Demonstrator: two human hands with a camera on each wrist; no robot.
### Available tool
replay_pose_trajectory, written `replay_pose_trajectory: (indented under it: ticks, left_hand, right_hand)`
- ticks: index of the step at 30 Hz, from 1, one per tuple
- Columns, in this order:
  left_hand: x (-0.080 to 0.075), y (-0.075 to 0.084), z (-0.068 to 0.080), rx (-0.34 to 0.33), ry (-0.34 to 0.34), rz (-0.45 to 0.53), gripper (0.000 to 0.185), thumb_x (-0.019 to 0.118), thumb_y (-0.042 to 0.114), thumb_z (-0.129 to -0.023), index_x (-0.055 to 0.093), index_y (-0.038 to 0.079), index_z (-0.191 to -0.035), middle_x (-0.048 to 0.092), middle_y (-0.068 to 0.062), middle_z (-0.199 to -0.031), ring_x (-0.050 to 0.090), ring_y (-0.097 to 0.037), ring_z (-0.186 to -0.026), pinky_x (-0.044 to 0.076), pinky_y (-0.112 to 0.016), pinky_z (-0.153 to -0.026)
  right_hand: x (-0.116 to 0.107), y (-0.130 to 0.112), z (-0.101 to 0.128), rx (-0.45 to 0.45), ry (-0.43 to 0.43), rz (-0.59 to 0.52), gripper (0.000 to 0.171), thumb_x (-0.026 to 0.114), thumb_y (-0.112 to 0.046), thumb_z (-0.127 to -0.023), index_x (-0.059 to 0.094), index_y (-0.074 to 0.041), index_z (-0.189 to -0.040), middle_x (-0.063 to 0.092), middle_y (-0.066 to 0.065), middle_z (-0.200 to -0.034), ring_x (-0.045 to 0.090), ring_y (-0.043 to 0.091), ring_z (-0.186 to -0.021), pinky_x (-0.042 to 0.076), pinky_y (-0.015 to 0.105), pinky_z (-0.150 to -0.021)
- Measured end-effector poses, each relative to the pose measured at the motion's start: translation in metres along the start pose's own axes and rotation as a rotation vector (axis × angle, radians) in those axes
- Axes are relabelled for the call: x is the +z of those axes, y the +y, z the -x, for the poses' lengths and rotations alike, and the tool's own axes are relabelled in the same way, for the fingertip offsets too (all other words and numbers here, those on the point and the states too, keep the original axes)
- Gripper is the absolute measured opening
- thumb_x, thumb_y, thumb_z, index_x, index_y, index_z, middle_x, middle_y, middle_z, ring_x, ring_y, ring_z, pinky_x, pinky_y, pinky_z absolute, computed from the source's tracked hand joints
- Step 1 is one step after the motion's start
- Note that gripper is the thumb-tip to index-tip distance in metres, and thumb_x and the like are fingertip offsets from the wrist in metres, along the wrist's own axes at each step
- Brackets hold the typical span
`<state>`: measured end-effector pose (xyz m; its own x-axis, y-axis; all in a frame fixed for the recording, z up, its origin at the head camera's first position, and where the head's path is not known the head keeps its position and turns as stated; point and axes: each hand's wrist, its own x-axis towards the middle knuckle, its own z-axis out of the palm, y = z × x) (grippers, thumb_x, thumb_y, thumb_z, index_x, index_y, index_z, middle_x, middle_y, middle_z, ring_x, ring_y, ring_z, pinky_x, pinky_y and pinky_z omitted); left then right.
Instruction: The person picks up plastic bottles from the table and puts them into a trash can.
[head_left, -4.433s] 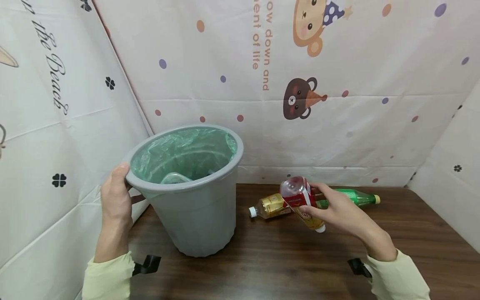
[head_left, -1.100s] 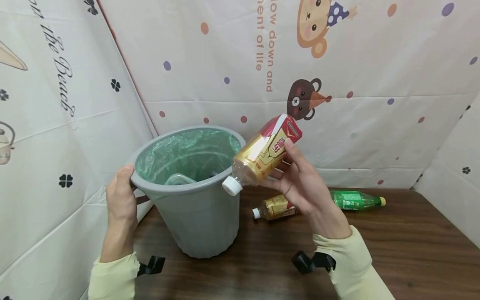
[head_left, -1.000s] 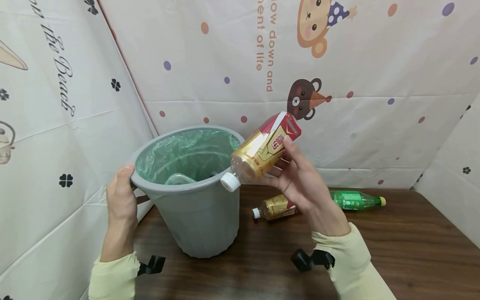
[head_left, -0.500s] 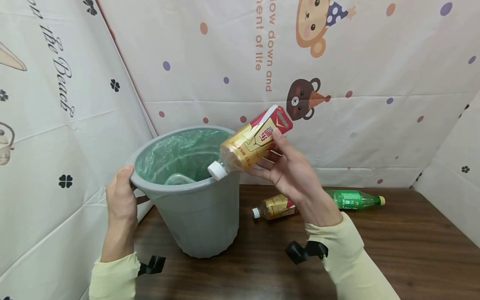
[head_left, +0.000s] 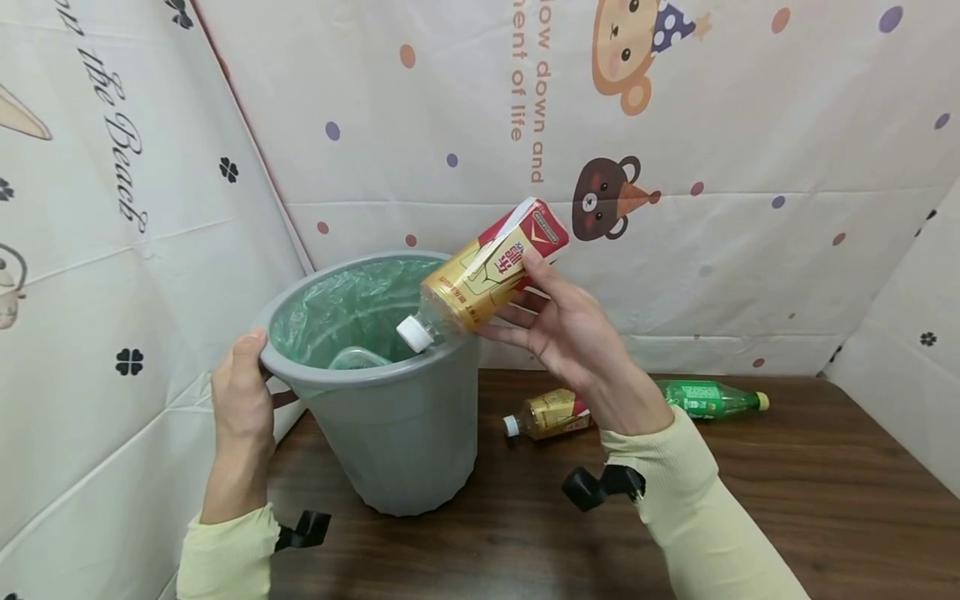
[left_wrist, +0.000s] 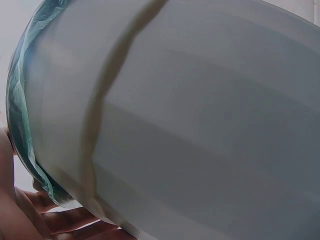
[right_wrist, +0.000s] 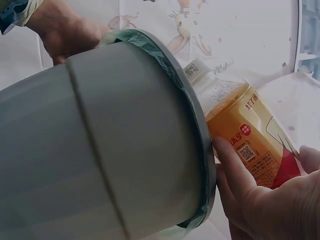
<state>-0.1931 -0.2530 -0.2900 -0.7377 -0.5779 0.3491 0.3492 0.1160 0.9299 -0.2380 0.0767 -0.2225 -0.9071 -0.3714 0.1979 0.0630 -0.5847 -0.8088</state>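
Note:
A grey trash bin [head_left: 405, 442] with a green liner [head_left: 352, 292] stands tilted on the table. My left hand [head_left: 243, 400] grips its rim at the left, thumb on top; in the left wrist view its fingers lie under the rim. My right hand [head_left: 577, 342] holds a plastic drink bottle [head_left: 487, 271] with a gold and red label. The white cap [head_left: 415, 332] points down and left, over the bin's right rim. In the right wrist view the bottle's neck [right_wrist: 215, 90] lies just past the rim. A clear container [head_left: 358, 358] lies inside the bin; its kind is unclear.
A second gold-labelled bottle [head_left: 551, 414] lies on the dark wooden table [head_left: 525, 533] right of the bin. Behind my right wrist lies a green bottle [head_left: 708, 399] with a yellow cap. Printed white sheets [head_left: 420, 150] hang at the back and sides.
My right hand picked the bottle up from the right of the bin, turned it cap-down and moved it left to the rim. My left hand has stayed on the rim.

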Motion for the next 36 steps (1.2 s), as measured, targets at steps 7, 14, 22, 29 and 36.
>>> replay_pose_trajectory:
  ticks: [7, 14, 22, 29, 36]
  left_hand:
    - [-0.001, 0.0, 0.0, -0.002, 0.003, 0.0, 0.042, 0.052, 0.047, -0.108, 0.074, 0.016, -0.126, 0.074, 0.0, -0.101, 0.071, -0.013, -0.094, 0.06, -0.026, -0.053]
    - [0.0, -0.001, -0.001, 0.001, 0.002, 0.03, 0.042, 0.052, 0.044, -0.108, 0.075, 0.014, -0.127, 0.075, 0.001, -0.099, 0.072, -0.013, -0.092, 0.06, -0.027, -0.052]
    - [-0.001, -0.002, -0.001, 0.013, 0.004, -0.001, 0.042, 0.052, 0.046, -0.109, 0.076, 0.015, -0.122, 0.074, 0.001, -0.099, 0.071, -0.013, -0.094, 0.06, -0.026, -0.052]
    - [0.0, -0.002, 0.0, 0.004, 0.004, -0.001, 0.039, 0.051, 0.044, -0.109, 0.073, 0.017, -0.126, 0.074, 0.004, -0.101, 0.069, -0.012, -0.099, 0.058, -0.025, -0.052]
    - [0.0, -0.001, 0.001, 0.016, 0.005, -0.01, 0.043, 0.052, 0.046, -0.109, 0.074, 0.014, -0.128, 0.074, 0.003, -0.1, 0.07, -0.012, -0.096, 0.059, -0.025, -0.053]
  right_hand:
    - [0.003, -0.002, -0.003, 0.013, -0.011, 0.016, 0.055, 0.058, -0.03, -0.111, 0.038, -0.007, -0.157, 0.045, 0.021, -0.146, 0.055, 0.042, -0.133, 0.055, 0.06, -0.099]
    - [0.003, -0.006, -0.004, 0.031, -0.033, 0.115, 0.053, 0.057, -0.023, -0.11, 0.036, -0.009, -0.157, 0.045, 0.019, -0.151, 0.054, 0.041, -0.135, 0.056, 0.057, -0.099]
    - [0.004, -0.012, -0.006, 0.062, -0.074, 0.216, 0.054, 0.058, -0.016, -0.108, 0.036, -0.007, -0.156, 0.046, 0.019, -0.152, 0.056, 0.039, -0.132, 0.058, 0.054, -0.098]
    - [0.005, -0.014, -0.004, 0.074, -0.087, 0.269, 0.055, 0.06, -0.016, -0.107, 0.037, -0.006, -0.156, 0.047, 0.018, -0.153, 0.053, 0.039, -0.135, 0.057, 0.051, -0.1]
    - [0.0, -0.015, -0.005, 0.033, -0.078, 0.253, 0.049, 0.057, -0.013, -0.109, 0.039, 0.005, -0.151, 0.048, 0.027, -0.15, 0.051, 0.043, -0.139, 0.054, 0.045, -0.106]
